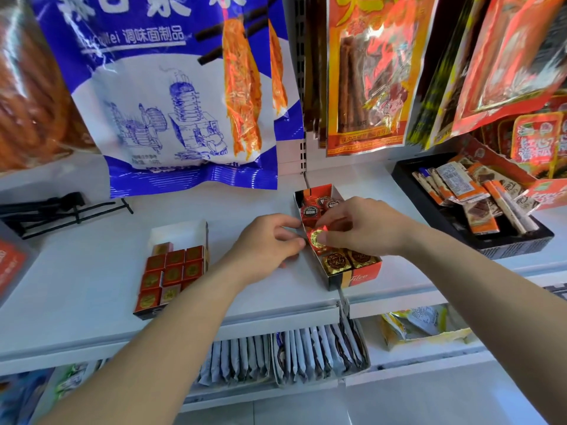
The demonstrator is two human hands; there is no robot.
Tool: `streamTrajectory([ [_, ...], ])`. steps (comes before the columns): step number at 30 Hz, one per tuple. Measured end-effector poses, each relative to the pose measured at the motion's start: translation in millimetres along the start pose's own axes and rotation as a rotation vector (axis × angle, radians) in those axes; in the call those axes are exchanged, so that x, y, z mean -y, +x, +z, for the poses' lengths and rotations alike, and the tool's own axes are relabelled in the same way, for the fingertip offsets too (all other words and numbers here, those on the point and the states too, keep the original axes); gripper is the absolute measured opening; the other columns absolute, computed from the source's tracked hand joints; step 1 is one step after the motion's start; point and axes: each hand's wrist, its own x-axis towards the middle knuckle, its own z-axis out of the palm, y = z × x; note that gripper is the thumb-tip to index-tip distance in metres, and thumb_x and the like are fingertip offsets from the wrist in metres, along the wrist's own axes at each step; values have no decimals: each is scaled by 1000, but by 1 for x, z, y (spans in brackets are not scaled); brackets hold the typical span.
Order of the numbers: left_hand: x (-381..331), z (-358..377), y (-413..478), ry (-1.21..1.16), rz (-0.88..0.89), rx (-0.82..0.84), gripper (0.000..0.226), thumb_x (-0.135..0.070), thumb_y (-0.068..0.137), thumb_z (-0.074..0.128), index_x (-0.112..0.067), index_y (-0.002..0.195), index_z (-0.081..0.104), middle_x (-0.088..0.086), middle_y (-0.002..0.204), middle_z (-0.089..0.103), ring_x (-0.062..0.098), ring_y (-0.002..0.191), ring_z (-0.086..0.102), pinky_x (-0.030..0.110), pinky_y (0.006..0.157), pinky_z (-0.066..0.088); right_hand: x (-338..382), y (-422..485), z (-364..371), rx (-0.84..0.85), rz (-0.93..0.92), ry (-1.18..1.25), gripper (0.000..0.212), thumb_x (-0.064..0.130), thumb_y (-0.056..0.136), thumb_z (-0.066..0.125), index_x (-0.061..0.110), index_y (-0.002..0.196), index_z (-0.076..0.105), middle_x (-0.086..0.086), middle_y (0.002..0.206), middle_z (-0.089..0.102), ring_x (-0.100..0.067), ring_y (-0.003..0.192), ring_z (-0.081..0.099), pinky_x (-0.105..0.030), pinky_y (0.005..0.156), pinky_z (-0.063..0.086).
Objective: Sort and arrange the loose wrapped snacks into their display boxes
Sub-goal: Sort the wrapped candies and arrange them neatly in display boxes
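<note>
Right hand (365, 228) – thumb and forefinger pinch a red foil-wrapped snack with a round gold seal (317, 239), other fingers loosely curled above it. The snack sits mid-length inside the narrow orange-and-black cardboard display box (356, 278), seal face up and tipped slightly toward the camera. The piece is about square, so no clear long axis.

Left hand (270, 243): fingers curled and close together, tips at the box's left wall, just left of the pinching fingers. Can't tell if it grips the wall or only touches it.

Box long axis runs away from the person, far end skewed left. Beyond the right fingertips: dark-red wrapped snacks with dark round seals (311, 211). On the near side of the fingers: gold-wrapped snacks with brown seals (336, 262), against the front wall.

Well left of the left fingers: white-lined box of square red snacks with gold seals (175, 268), in rows, long axis also front-to-back. Well right of the right hand: black tray (521, 244) of orange-and-brown wrapped bars (478, 219), jumbled. All on the white shelf (76, 271). Blue-and-white hanging bag (171, 102) is above and beyond the left fingers.
</note>
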Motion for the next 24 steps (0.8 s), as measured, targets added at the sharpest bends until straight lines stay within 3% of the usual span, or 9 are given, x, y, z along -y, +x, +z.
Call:
streamTrajectory([
  [2,-1,-2,0,-4,0,24,32,-12,94,65,-19,124,59,2,103,73,15,82,69,15,57,52,1,-1,-3,28,-6,-139,38,59,91,55,41,124,63,15,117,66,-12,110,60,-44,103,39],
  [5,0,-1,0,-2,12,37,34,-13,94,65,-21,126,58,1,104,73,22,89,72,17,60,52,-1,-2,-4,100,11,-202,37,57,97,45,43,130,57,14,122,63,-15,113,57,-46,105,32],
  [9,-1,0,1,25,18,38,34,-14,94,65,-22,127,59,0,104,73,22,89,71,21,63,52,-4,1,1,113,-13,-266,33,51,100,38,38,103,68,9,106,64,-17,102,56,-42,91,33],
  [12,-2,-1,2,54,14,16,31,-16,94,64,-22,125,62,-2,102,73,14,80,70,15,60,50,-4,2,3,89,-35,-281,33,51,99,42,35,102,71,8,104,65,-15,97,57,-39,88,36],
  [15,-3,-3,5,162,94,-149,19,-21,93,65,-25,110,70,-6,95,71,2,76,64,7,58,43,-6,-2,0,28,-59,-69,20,43,93,60,34,104,74,16,100,67,-5,88,60,-25,80,46],
  [17,-8,-3,7,257,185,-264,15,-25,92,64,-30,106,70,-14,95,66,0,75,58,8,58,40,-12,-2,-2,-119,-65,123,9,32,91,67,31,94,75,20,90,67,4,78,60,-11,64,40],
  [19,-12,0,13,327,246,-321,20,-29,92,65,-32,111,68,-15,102,62,3,74,52,15,60,38,-20,7,-4,-289,-46,215,12,24,93,63,30,91,73,17,90,67,10,74,58,-6,57,36],
  [21,-15,4,22,389,249,-336,25,-33,90,67,-32,115,66,-14,110,60,5,83,50,20,67,41,-28,19,-6,-372,-26,192,14,23,95,60,29,101,71,14,101,64,3,79,57,-10,62,37],
  [24,-14,13,32,470,232,-329,19,-38,85,71,-33,102,68,-14,114,62,10,100,56,28,78,47,-36,31,-1,-301,-44,109,20,25,94,62,27,113,70,10,117,62,-9,88,58,-26,76,48],
])
